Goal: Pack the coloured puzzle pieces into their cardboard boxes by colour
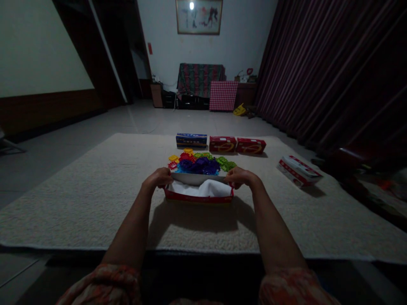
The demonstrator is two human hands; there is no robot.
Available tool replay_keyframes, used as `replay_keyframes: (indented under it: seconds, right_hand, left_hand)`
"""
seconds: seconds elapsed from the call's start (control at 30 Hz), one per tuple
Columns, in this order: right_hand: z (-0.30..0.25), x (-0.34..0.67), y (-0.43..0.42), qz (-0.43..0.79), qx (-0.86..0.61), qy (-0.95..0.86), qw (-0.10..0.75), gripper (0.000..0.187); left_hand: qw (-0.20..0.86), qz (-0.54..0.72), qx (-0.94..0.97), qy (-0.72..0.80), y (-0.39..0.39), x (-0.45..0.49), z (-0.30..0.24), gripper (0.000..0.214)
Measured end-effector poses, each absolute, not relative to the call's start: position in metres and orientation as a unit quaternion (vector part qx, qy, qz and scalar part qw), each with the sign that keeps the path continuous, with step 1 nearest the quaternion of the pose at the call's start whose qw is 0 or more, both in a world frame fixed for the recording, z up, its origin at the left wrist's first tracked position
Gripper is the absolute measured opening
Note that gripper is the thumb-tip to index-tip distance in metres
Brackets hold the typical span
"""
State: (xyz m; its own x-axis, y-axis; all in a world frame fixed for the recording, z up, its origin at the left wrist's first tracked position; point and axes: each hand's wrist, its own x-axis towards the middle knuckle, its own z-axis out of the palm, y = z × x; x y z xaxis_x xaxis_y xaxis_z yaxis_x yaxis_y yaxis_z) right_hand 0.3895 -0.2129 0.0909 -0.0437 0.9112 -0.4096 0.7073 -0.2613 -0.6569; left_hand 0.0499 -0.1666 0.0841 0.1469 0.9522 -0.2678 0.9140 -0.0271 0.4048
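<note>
In front of me on the beige cover is a red cardboard box (199, 198), its top open and its pale far flap raised. White paper or cloth (208, 187) lies inside it. My left hand (160, 176) is closed on the box's left end, near the flap's corner. At the right end, my right hand (239, 176) grips the box in the same way. Just beyond the flap lies a heap of small plastic pieces (200, 164) in purple, red, green, yellow and blue; the flap hides its near edge.
Behind the heap stand a blue box (191, 140) and two red boxes, one in the middle (221, 144) and one on the right (251, 146). A white and red carton (299, 170) sits to the right on the beige cover (79, 190). Dark curtains (302, 63) hang at right.
</note>
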Motion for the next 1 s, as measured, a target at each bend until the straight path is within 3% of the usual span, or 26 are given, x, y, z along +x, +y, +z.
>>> replay_keyframes:
  seconds: [0.2, 0.37, 0.43, 0.5, 0.6, 0.8, 1.0]
  right_hand:
    - [0.075, 0.385, -0.213, 0.319, -0.704, -0.622, 0.127, 0.004]
    - [0.091, 0.387, -0.225, 0.208, -0.656, -0.702, 0.184, 0.018]
    - [0.099, 0.383, -0.23, 0.193, -0.618, -0.742, 0.173, 0.017]
    - [0.105, 0.376, -0.233, 0.189, -0.604, -0.762, 0.137, 0.017]
    - [0.108, 0.363, -0.236, 0.165, -0.614, -0.769, 0.064, 0.015]
    - [0.11, 0.339, -0.24, 0.139, -0.632, -0.761, -0.049, 0.019]
    - [0.095, 0.322, -0.233, 0.086, -0.666, -0.732, -0.118, 0.029]
  left_hand:
    - [0.21, 0.02, 0.726, 0.654, -0.169, 0.048, 0.061, 0.015]
    - [0.139, 0.016, 0.749, 0.647, -0.182, 0.045, 0.069, 0.031]
    - [0.04, 0.044, 0.768, 0.638, -0.191, 0.05, 0.08, 0.04]
    - [-0.006, 0.085, 0.801, 0.592, -0.199, 0.06, 0.09, 0.036]
    - [0.067, 0.066, 0.875, 0.475, -0.203, 0.084, 0.094, 0.018]
    - [0.174, -0.001, 0.914, 0.366, -0.202, 0.118, 0.077, 0.02]
    - [0.188, -0.029, 0.922, 0.337, -0.206, 0.121, 0.069, 0.052]
